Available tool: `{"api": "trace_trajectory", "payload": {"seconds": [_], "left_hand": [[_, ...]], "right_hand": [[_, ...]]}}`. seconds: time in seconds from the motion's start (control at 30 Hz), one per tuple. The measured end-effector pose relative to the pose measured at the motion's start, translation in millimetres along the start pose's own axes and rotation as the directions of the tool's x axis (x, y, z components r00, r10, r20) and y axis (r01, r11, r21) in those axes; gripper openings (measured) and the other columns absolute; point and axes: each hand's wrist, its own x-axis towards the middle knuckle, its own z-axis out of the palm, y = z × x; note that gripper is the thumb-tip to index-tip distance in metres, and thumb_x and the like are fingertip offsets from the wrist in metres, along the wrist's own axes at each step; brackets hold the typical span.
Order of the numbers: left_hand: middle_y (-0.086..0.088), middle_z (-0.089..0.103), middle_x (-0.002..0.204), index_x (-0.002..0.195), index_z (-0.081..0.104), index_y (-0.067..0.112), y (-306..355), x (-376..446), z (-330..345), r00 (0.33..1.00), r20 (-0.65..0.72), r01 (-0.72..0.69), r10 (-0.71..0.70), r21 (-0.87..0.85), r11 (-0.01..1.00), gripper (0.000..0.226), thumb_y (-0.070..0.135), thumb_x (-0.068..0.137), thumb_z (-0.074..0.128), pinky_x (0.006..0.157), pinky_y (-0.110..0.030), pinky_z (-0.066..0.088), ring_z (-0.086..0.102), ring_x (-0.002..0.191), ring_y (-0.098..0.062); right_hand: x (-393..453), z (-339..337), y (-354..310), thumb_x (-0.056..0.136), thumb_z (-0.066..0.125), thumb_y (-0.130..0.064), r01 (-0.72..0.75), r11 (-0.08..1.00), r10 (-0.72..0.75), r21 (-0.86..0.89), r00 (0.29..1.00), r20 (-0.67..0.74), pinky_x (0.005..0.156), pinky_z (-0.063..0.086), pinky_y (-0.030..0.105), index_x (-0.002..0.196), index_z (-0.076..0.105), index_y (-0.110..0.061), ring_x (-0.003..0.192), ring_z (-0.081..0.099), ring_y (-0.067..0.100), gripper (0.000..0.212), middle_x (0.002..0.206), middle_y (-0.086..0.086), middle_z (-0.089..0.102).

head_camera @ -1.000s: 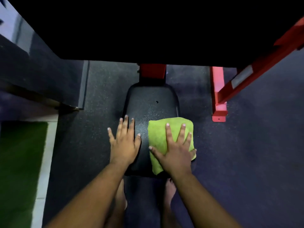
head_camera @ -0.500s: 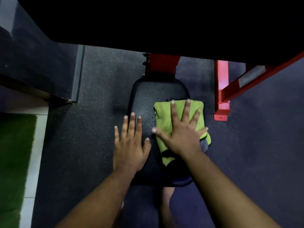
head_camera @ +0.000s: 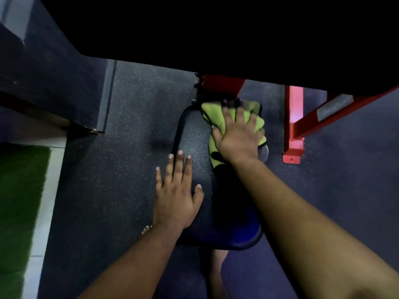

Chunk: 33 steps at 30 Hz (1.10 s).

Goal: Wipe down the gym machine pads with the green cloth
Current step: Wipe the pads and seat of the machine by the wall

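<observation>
A black seat pad of the gym machine lies below me, narrow end toward a red frame post. The green cloth is bunched at the pad's far right corner. My right hand presses flat on the cloth with fingers spread, covering much of it. My left hand rests flat and open on the pad's near left part, holding nothing. The pad's near right side is in shadow under my right forearm.
A large black pad overhangs the top of the view. A red frame leg and diagonal red beam stand to the right. Speckled rubber floor surrounds the seat; green turf with a white border lies left. My bare feet are under the seat.
My right hand has pushed the cloth away from me, from the pad's near middle to its far right corner, and the cloth has bunched up. The left hand stayed flat on the pad.
</observation>
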Motion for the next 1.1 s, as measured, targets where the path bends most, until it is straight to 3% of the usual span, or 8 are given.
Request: {"api": "trace_trajectory", "payload": {"seconds": [0.13,0.23,0.33,0.43,0.67,0.8,0.93,1.1], "left_hand": [[-0.006,-0.001,0.171,0.163,0.01,0.016,0,1,-2,1.0,0.012,0.008,-0.008,-0.015,1.0,0.078,0.047,0.095,0.035,0.122,-0.061,0.018,0.002,0.158,-0.028],[-0.007,-0.001,0.171,0.163,0.01,0.016,0,1,1,0.999,0.031,0.01,-0.01,-0.013,1.0,0.079,0.047,0.095,0.035,0.122,-0.061,0.02,0.002,0.158,-0.028],[-0.006,0.0,0.172,0.163,0.01,0.016,0,0,3,1.0,0.025,0.012,-0.012,-0.009,1.0,0.079,0.047,0.095,0.036,0.123,-0.06,0.016,0.001,0.158,-0.027],[-0.006,0.001,0.172,0.163,0.01,0.016,0,1,4,1.0,-0.001,0.002,-0.002,-0.012,1.0,0.079,0.047,0.095,0.035,0.124,-0.059,0.014,0.002,0.158,-0.027],[-0.005,-0.002,0.172,0.163,0.008,0.015,0,0,1,1.0,0.01,0.005,-0.004,-0.048,0.999,0.081,0.048,0.094,0.035,0.124,-0.06,0.016,-0.001,0.158,-0.026],[-0.006,0.001,0.172,0.163,0.01,0.014,-1,0,4,1.0,0.003,-0.007,0.007,-0.046,0.999,0.08,0.046,0.094,0.036,0.123,-0.06,0.016,0.001,0.158,-0.028],[-0.006,0.001,0.172,0.163,0.008,0.011,0,0,5,0.999,-0.03,-0.016,0.014,-0.055,0.998,0.079,0.046,0.096,0.033,0.125,-0.058,0.012,-0.001,0.158,-0.027],[-0.001,0.002,0.172,0.163,0.001,0.016,-6,-2,5,0.995,-0.098,-0.038,0.011,-0.28,0.959,0.075,0.036,0.096,0.031,0.125,-0.058,0.015,0.002,0.158,-0.019]], "right_hand": [[-95,17,35,0.087,0.036,-0.065,0.16,0.985,-0.161,-0.068,0.987,-0.002,0.1,0.039,0.07,0.159,0.011,-0.05,0.156,0.008,0.038,0.078,0.172,-0.007,-0.002],[-130,27,49,0.085,0.037,-0.065,0.154,0.987,-0.151,-0.054,0.986,0.064,0.093,0.046,0.067,0.159,0.011,-0.05,0.155,0.01,0.042,0.08,0.172,-0.007,-0.001],[-57,20,26,0.095,0.038,-0.062,0.108,0.992,-0.108,-0.068,0.994,0.009,0.101,0.035,0.076,0.157,-0.002,-0.052,0.155,-0.004,0.045,0.075,0.171,-0.009,-0.012],[13,1,-1,0.099,0.039,-0.059,0.038,0.999,-0.038,0.001,0.999,0.018,0.109,0.022,0.079,0.159,0.01,-0.044,0.155,0.001,0.042,0.068,0.17,0.0,0.01],[-145,37,40,0.086,0.038,-0.065,0.168,0.982,-0.169,-0.091,0.986,-0.006,0.102,0.036,0.072,0.16,0.012,-0.046,0.157,0.012,0.037,0.081,0.172,-0.003,0.006],[-77,29,23,0.089,0.032,-0.068,0.144,0.986,-0.145,-0.08,0.989,-0.008,0.103,0.022,0.083,0.157,-0.006,-0.055,0.156,-0.008,0.041,0.078,0.171,-0.009,-0.012],[15,3,-17,0.098,0.038,-0.061,0.071,0.996,-0.072,-0.052,0.997,-0.018,0.109,0.012,0.082,0.159,0.016,-0.042,0.154,0.007,0.041,0.067,0.168,0.002,0.018],[-101,30,4,0.088,0.036,-0.062,0.197,0.977,-0.202,-0.078,0.977,-0.062,0.111,0.026,0.068,0.161,0.007,-0.046,0.156,0.011,0.032,0.08,0.173,-0.005,0.001]]}}
